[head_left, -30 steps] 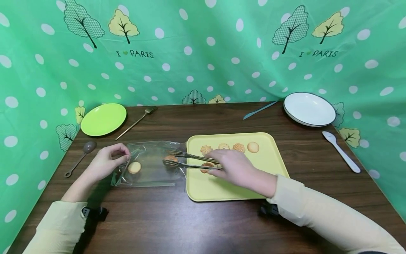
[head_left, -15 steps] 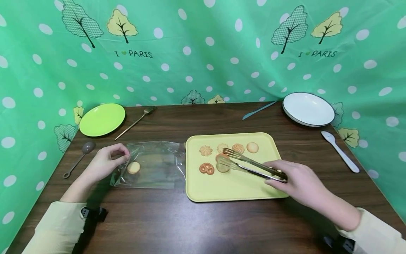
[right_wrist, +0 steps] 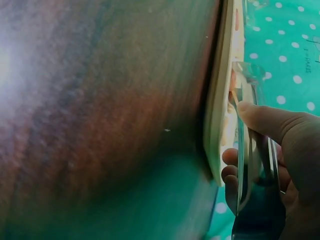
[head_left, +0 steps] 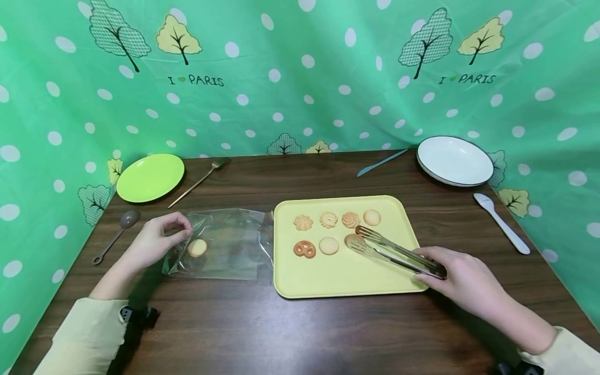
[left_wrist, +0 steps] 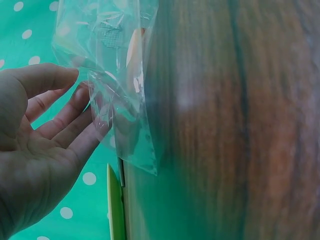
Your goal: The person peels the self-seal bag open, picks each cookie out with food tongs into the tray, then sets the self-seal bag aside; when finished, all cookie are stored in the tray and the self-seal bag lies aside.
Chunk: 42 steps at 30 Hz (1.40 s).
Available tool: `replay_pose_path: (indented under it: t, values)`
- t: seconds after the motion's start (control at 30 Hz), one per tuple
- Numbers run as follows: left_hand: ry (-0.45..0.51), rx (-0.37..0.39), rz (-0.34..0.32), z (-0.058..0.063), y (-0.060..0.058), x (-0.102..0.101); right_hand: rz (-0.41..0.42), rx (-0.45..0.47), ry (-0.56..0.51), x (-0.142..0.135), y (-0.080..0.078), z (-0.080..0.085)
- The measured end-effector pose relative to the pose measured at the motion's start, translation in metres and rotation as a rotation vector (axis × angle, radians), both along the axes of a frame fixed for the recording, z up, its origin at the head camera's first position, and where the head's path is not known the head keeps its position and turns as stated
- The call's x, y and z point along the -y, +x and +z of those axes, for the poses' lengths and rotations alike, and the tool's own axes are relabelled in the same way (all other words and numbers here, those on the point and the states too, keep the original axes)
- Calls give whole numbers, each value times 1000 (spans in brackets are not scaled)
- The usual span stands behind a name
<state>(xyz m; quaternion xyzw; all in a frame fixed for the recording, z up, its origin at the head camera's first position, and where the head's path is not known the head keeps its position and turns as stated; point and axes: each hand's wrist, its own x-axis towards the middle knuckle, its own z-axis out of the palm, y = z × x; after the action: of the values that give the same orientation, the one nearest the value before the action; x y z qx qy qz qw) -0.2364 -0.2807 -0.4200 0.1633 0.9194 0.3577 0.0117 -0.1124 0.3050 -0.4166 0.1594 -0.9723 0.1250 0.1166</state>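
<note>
My left hand (head_left: 157, 237) pinches the left end of a clear plastic bag (head_left: 234, 255) lying on the table; a round pale cookie (head_left: 197, 248) is inside. In the left wrist view, thin film (left_wrist: 117, 100) hangs by the fingers. My right hand (head_left: 469, 278) grips metal tongs (head_left: 398, 252) above the yellow tray (head_left: 347, 281). Between the tong tips is a brown cookie (head_left: 352, 239), partly covered by them. Beside it on the tray are a pretzel-shaped cookie (head_left: 304, 249), a round pale cookie (head_left: 328, 246) and a back row including a swirl cookie (head_left: 350, 220).
Around the table's back and sides lie a green plate (head_left: 151, 177), a fork (head_left: 199, 182), a brown spoon (head_left: 117, 234), a blue knife (head_left: 382, 163), a white bowl (head_left: 454, 160) and a white knife (head_left: 503, 224). A green dotted cloth (head_left: 290, 67) hangs behind.
My right hand has drawn the tongs and brown cookie rightward, away from the bag's right end and over the tray. My left hand stays on the bag.
</note>
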Motion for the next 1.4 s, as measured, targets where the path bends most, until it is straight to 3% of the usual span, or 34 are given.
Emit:
replay_pose_path:
  t: [0.33, 0.73, 1.13, 1.4]
  values:
    - [24, 21, 3, -1, 1, 1, 67, -65, -56, 24, -14, 16]
    - [34, 26, 2, 1, -1, 1, 300, 11, -13, 120, -51, 19]
    - [12, 0, -7, -1, -1, 5, 386, 165, 61, 203, -89, 14]
    - [9, -8, -13, 0, 0, 5, 435, 173, 99, 248, -103, 8]
